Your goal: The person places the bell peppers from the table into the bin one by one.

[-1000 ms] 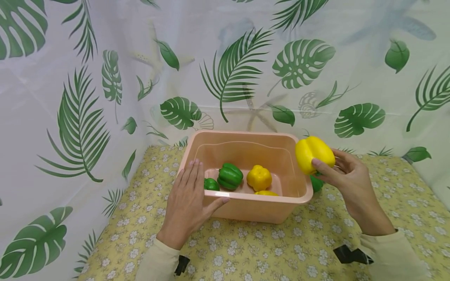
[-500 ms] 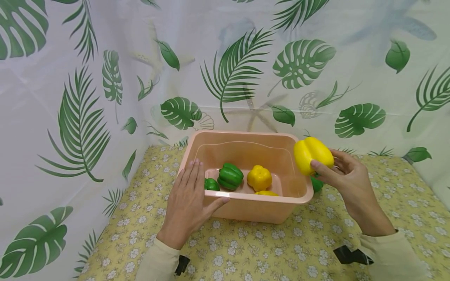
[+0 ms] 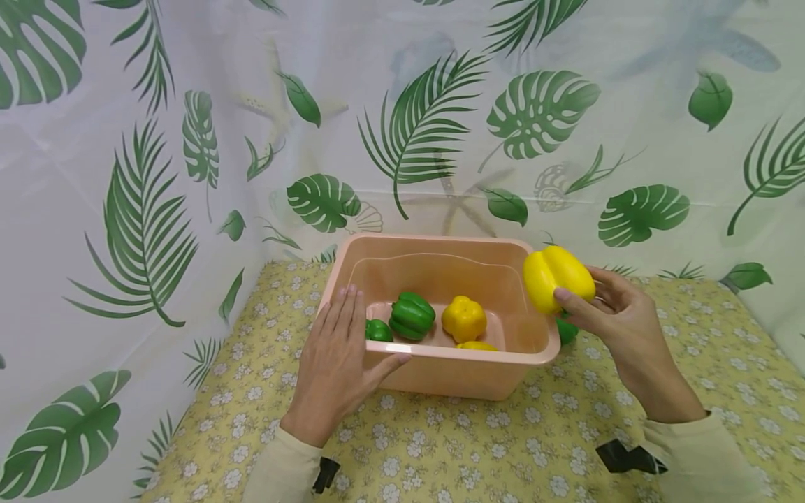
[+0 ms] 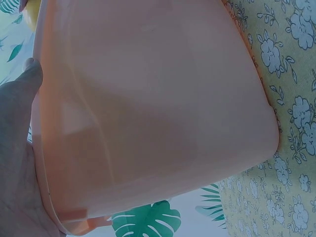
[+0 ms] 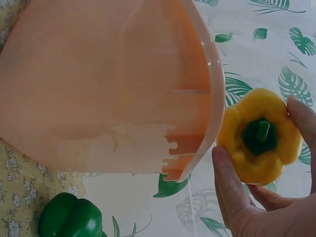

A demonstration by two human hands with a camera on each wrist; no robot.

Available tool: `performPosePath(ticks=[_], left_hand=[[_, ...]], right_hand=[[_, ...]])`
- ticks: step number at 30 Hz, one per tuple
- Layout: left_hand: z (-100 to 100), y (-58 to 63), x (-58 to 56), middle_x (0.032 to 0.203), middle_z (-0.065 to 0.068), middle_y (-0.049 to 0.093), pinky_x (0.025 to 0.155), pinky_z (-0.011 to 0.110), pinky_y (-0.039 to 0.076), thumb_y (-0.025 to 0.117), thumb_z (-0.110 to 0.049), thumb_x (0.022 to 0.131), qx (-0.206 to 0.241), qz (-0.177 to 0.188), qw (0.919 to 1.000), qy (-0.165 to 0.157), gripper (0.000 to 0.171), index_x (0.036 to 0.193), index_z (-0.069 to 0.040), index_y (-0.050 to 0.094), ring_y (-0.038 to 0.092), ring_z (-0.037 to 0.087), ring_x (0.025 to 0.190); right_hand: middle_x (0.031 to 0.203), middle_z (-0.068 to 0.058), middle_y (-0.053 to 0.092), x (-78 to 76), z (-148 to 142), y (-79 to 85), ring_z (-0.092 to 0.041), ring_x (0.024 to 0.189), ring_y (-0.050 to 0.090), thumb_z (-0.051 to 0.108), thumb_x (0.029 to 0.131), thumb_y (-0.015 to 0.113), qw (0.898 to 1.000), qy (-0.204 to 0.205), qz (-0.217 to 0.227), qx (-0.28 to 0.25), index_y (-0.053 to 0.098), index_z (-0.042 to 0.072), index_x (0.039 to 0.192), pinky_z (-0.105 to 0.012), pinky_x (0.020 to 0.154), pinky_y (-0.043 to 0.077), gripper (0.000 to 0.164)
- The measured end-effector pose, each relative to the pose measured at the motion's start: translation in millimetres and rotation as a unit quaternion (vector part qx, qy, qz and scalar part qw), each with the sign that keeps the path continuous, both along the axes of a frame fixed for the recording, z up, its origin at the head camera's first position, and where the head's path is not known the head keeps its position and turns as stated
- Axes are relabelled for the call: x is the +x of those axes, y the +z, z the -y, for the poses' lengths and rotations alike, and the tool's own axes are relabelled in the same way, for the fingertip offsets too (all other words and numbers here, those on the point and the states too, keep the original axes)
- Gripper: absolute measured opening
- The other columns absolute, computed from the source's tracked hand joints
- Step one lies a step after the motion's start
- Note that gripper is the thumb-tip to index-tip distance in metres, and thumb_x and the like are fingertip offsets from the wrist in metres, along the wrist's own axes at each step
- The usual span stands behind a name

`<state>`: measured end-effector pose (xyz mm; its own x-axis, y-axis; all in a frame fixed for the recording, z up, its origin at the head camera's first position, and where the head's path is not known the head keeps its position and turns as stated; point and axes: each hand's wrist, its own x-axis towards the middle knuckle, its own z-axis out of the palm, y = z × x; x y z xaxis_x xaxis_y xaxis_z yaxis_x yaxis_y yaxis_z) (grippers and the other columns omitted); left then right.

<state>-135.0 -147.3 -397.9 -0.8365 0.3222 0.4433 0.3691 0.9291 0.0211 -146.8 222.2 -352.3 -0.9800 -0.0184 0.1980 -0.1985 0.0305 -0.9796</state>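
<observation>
My right hand grips a yellow bell pepper between thumb and fingers, over the right rim of a pink plastic tub. Its green stem end shows in the right wrist view, where the held pepper sits close beside the rim. My left hand rests with straight fingers on the tub's front left corner, thumb along the front rim. Inside the tub lie a green bell pepper, another green pepper partly hidden, a yellow bell pepper and a second yellow one mostly behind the front wall.
A green bell pepper lies on the table just right of the tub, partly covered by my right hand in the head view. The table wears a yellow floral cloth. A white leaf-print curtain hangs behind and at the left.
My right hand has shifted slightly left with the yellow bell pepper, bringing it a little farther over the tub's right rim. The left hand and the tub have stayed put.
</observation>
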Motion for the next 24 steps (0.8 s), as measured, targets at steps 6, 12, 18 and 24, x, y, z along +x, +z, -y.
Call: performPosePath(ticks=[6,12,18,24], left_hand=[[-0.3,0.2,0.0,0.162,0.022,0.027,0.126,0.045,0.018,0.019,-0.084,0.091,0.002,0.000,1.0000,-0.001,0.113,0.155,0.008,0.029,0.026,0.034,0.151],[-0.6,0.5,0.4,0.163,0.022,0.025,0.126,0.045,0.017,0.014,-0.084,0.090,0.000,0.011,0.9999,0.002,0.113,0.157,0.007,0.024,0.025,0.034,0.152],[0.3,-0.2,0.4,0.162,0.022,0.026,0.126,0.045,0.018,0.013,-0.084,0.090,0.000,0.006,1.0000,0.002,0.113,0.156,0.007,0.025,0.026,0.034,0.151],[0.0,-0.8,-0.6,0.162,0.022,0.028,0.126,0.044,0.018,0.012,-0.084,0.090,0.001,0.003,1.0000,0.000,0.114,0.155,0.008,0.028,0.025,0.033,0.151]], right_hand=[[0.127,-0.003,0.056,-0.1,0.8,-0.4,-0.006,0.106,0.067,0.007,0.097,0.069,1.000,0.003,0.000,0.000,0.044,0.002,0.147,-0.023,0.082,0.060,0.056],[0.128,-0.003,0.055,0.6,1.8,-0.3,-0.005,0.107,0.067,0.008,0.097,0.070,1.000,0.001,0.003,0.003,0.042,0.001,0.148,-0.022,0.082,0.059,0.059],[0.128,-0.003,0.056,0.9,2.7,1.0,-0.005,0.106,0.067,0.008,0.097,0.069,1.000,0.003,0.001,0.007,0.042,0.002,0.148,-0.023,0.083,0.059,0.059],[0.128,-0.003,0.057,1.7,4.4,2.0,-0.005,0.106,0.068,0.009,0.097,0.070,1.000,0.002,-0.002,0.015,0.042,0.001,0.149,-0.022,0.082,0.059,0.060]])
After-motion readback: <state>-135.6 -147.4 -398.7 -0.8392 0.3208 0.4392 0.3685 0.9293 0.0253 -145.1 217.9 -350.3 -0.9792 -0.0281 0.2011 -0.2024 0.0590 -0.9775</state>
